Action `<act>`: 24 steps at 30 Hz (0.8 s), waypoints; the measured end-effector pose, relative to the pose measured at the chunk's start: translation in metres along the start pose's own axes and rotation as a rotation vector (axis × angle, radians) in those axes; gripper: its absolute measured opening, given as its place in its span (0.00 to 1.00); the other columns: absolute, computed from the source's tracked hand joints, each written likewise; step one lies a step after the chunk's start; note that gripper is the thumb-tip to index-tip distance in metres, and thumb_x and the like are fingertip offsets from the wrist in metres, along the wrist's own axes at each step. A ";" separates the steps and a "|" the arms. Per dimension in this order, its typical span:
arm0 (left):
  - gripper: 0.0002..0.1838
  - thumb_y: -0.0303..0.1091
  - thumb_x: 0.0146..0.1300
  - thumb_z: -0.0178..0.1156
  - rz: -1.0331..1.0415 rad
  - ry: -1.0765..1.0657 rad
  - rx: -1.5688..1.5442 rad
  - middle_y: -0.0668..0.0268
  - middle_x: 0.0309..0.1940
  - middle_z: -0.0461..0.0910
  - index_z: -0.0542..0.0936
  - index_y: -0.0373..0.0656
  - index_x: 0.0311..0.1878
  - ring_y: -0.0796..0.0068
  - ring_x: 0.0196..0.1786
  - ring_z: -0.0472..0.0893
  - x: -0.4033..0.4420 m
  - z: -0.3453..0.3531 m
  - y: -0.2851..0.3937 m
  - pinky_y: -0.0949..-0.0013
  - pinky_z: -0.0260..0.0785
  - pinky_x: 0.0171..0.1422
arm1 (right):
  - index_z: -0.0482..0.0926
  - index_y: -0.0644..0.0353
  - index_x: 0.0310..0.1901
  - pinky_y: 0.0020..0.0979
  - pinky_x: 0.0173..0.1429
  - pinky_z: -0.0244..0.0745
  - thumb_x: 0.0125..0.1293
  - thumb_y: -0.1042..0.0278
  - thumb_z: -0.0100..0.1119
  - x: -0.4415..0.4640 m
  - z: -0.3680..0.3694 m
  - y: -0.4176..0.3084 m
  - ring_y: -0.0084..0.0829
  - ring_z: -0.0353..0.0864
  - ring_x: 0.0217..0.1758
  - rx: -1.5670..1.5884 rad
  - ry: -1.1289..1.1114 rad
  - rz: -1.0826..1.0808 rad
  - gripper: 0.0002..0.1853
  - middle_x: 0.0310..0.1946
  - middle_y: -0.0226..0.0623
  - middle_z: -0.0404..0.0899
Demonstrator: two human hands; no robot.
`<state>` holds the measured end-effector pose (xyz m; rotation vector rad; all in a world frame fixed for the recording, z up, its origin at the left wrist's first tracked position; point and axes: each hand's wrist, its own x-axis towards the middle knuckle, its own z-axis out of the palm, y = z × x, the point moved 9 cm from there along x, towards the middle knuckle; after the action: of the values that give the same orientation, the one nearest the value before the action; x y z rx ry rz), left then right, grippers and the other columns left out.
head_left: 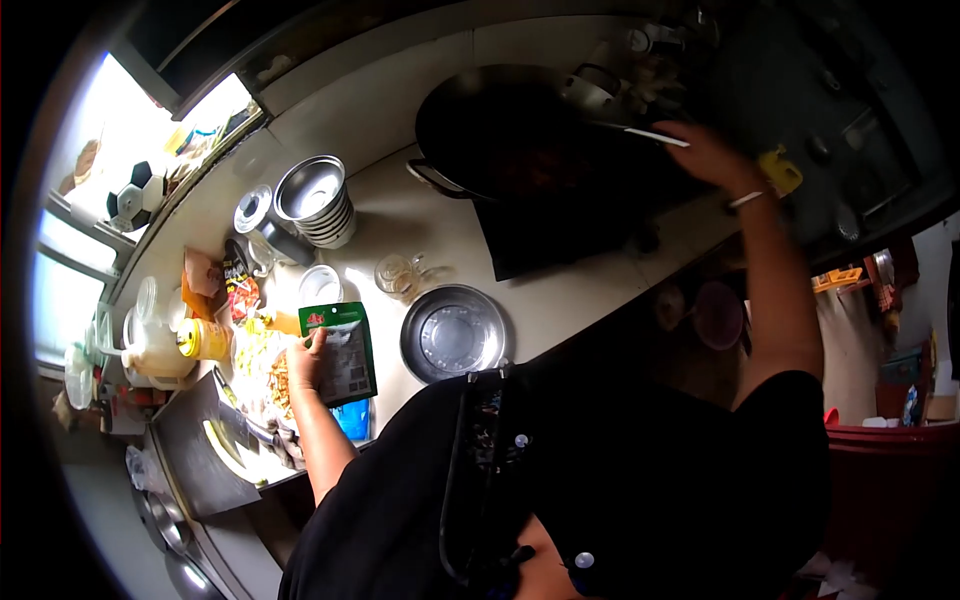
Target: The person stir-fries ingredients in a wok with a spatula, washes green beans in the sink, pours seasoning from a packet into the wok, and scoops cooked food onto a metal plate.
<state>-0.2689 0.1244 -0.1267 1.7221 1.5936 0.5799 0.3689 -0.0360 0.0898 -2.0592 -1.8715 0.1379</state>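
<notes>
My left hand [304,362] grips the edge of a green and dark seasoning packet [347,352], held over the counter with its printed side up. A blue packet [352,420] shows partly beneath it. Out to the right, my right hand [706,158] is closed around a long-handled cooking utensil [657,136] with a pale handle end. Its head is lost in the dark of the large black wok [440,120], on the stove at the back. Some reddish food [540,172] shows dimly in the wok.
A round metal pan [453,333], a glass cup [397,275] and stacked metal bowls [312,195] stand on the counter. Left of the packet lie chopped food [258,350] and a yellow can [203,339]. A yellow bottle [780,172] is beyond my right wrist.
</notes>
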 end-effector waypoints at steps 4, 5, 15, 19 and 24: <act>0.23 0.50 0.57 0.60 0.003 0.012 0.013 0.60 0.31 0.82 0.81 0.34 0.40 0.75 0.33 0.78 -0.016 -0.008 -0.008 0.72 0.68 0.43 | 0.72 0.63 0.53 0.25 0.49 0.71 0.57 0.75 0.51 -0.023 -0.080 -0.026 0.26 0.78 0.43 0.014 -0.122 0.102 0.20 0.43 0.39 0.80; 0.23 0.50 0.57 0.60 -0.025 0.023 -0.033 0.60 0.31 0.82 0.81 0.35 0.40 0.76 0.33 0.78 -0.021 -0.008 -0.009 0.73 0.68 0.43 | 0.72 0.63 0.53 0.25 0.48 0.71 0.56 0.76 0.51 -0.031 -0.091 -0.037 0.25 0.78 0.42 -0.064 -0.206 0.174 0.20 0.42 0.39 0.80; 0.23 0.50 0.56 0.61 -0.077 0.110 0.007 0.64 0.28 0.81 0.81 0.37 0.42 0.80 0.30 0.75 -0.069 -0.001 0.047 0.75 0.68 0.39 | 0.73 0.51 0.54 0.33 0.42 0.73 0.52 0.76 0.53 -0.011 0.011 -0.038 0.43 0.80 0.37 0.048 -0.010 -0.023 0.24 0.38 0.50 0.78; 0.25 0.52 0.55 0.61 -0.109 0.142 0.041 0.64 0.27 0.81 0.81 0.37 0.42 0.80 0.29 0.75 -0.090 0.007 0.057 0.74 0.68 0.38 | 0.72 0.52 0.55 0.31 0.45 0.72 0.57 0.75 0.53 0.011 0.019 -0.016 0.41 0.80 0.42 0.338 0.158 -0.161 0.22 0.42 0.49 0.78; 0.26 0.54 0.54 0.62 -0.146 0.195 0.112 0.63 0.27 0.82 0.81 0.37 0.42 0.79 0.30 0.76 -0.122 0.016 0.057 0.73 0.68 0.39 | 0.72 0.50 0.56 0.37 0.44 0.73 0.57 0.71 0.51 0.026 0.032 -0.046 0.44 0.79 0.39 0.120 0.007 -0.021 0.22 0.37 0.49 0.79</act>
<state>-0.2360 0.0021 -0.0775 1.6525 1.9030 0.6114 0.3192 -0.0013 0.0790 -1.9566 -1.8336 0.2318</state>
